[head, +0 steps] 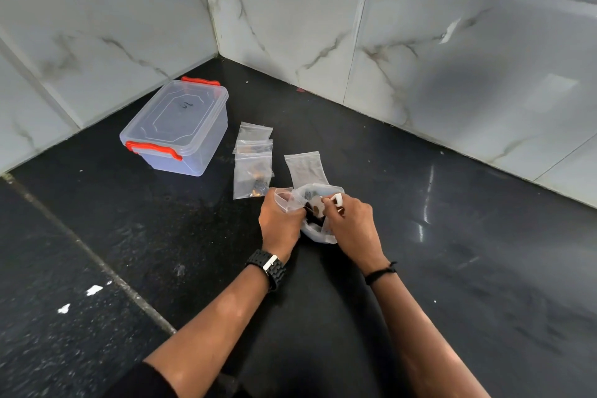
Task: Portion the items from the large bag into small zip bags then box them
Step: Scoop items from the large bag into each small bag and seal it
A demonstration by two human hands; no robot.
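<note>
Both hands work at the large bag (315, 226), on the dark counter (452, 268) before the person. The left hand (280, 222) pinches the bag's mouth open; the right hand (350, 226) pinches a small white piece (337, 199) just above it. One empty zip bag (305, 168) lies just beyond, filled zip bags (253, 168) beside it, the box (181, 129) shut — further left. Advice: keep the mouth held wide, lift clear, then load the empty bag.
</note>
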